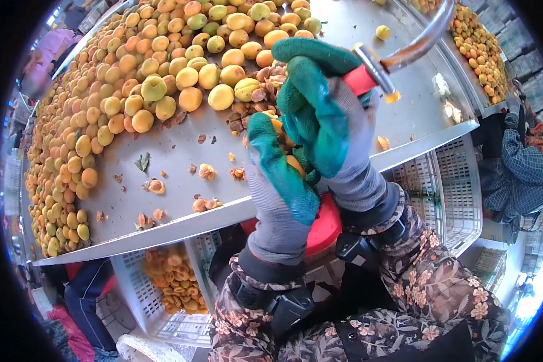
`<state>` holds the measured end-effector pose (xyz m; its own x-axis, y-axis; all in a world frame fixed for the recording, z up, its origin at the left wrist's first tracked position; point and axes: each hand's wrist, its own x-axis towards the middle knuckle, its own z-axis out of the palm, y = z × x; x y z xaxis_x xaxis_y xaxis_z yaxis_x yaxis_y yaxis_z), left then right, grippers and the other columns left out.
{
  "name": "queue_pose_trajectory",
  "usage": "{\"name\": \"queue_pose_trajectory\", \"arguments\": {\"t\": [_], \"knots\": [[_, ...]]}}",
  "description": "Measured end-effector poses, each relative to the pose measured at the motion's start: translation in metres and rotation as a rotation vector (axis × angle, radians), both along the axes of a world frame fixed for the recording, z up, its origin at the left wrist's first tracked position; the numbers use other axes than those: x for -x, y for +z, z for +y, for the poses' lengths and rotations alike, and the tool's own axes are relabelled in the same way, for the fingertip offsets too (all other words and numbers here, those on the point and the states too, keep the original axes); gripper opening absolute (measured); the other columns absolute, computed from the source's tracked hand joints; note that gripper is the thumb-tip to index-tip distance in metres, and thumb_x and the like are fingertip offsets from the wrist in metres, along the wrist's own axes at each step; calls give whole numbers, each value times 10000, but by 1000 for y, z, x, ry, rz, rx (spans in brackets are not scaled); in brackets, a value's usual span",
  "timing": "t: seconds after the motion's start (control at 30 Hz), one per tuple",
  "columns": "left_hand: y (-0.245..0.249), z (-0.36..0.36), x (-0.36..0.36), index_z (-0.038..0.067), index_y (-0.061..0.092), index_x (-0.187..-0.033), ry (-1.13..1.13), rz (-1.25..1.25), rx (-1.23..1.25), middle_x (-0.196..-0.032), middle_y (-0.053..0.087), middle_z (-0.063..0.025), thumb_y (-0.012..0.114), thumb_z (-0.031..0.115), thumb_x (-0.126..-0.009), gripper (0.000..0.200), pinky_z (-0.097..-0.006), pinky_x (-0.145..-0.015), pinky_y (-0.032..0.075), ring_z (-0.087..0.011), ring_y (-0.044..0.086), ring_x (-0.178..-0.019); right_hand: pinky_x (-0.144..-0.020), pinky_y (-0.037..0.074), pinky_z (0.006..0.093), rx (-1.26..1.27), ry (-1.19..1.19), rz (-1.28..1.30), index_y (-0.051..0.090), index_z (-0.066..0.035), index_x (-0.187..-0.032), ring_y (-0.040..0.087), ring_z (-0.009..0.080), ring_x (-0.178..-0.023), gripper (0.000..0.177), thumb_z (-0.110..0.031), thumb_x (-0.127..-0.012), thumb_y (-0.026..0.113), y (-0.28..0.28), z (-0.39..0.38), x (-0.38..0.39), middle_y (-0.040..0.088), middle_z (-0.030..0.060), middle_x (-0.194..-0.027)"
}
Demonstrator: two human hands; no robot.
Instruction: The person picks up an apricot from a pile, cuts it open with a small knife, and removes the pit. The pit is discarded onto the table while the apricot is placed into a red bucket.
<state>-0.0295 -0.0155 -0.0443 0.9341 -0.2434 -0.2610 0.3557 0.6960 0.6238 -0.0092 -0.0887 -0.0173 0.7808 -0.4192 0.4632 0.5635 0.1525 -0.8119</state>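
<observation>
Both hands wear grey gloves with teal coated palms and fingers, close together over the near edge of the sorting table (211, 145). My left hand (277, 181) is closed around an orange apricot (295, 164), which shows partly between the gloves. My right hand (329, 114) is closed around the red grip of a curved metal tool (368, 69); its bent metal part reaches up past the top of the view. A bit of orange pulp (393, 96) clings near its metal collar. Brown apricot pits (260, 95) lie in a pile just beyond my hands.
Whole apricots (127, 63) cover the table's left and far side. Below its edge stand a white crate (133, 289) with apricot halves (174, 280) and another white crate (458, 187). A red round object (324, 226) sits beneath my hands. People (516, 175) are at both sides.
</observation>
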Motion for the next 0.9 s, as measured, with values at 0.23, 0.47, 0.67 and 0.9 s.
{"name": "queue_pose_trajectory", "arguments": {"t": [0.23, 0.47, 0.67, 0.9], "knots": [[11, 11, -1, 126, 495, -1059, -69, 187, 120, -895, 595, -37, 398, 496, -944, 400, -219, -476, 447, -123, 588, -662, -472, 402, 177, 310, -68, -103, 550, -29, -1182, 482, 45, -546, 372, 4, -816, 611, -11, -17, -7, 634, 85, -913], [5, 5, -9, 145, 478, -1075, -61, 138, 110, -954, 585, -28, 402, 419, -962, 306, -205, -489, 424, -112, 580, -712, -509, 446, 176, -67, 102, 56, 596, -40, -1120, 530, 70, -591, 298, -13, -824, 590, 0, -4, -7, 628, 71, -1007], [0, 9, -5, 140, 469, -978, -46, -21, -84, -918, 590, -20, 417, 417, -948, 283, -232, -465, 404, -129, 547, -616, -530, 470, 202, 480, -96, -233, 578, -38, -1119, 565, 87, -648, 331, -2, -795, 633, -20, -24, -23, 622, 104, -1037], [10, 5, -3, 140, 536, -981, -67, 114, 134, -814, 613, -14, 441, 336, -954, 220, -248, -495, 483, -116, 583, -599, -470, 444, 187, -113, 159, -8, 623, -28, -1053, 561, 59, -580, 215, -93, -849, 609, -1, -8, -9, 649, 87, -893]]}}
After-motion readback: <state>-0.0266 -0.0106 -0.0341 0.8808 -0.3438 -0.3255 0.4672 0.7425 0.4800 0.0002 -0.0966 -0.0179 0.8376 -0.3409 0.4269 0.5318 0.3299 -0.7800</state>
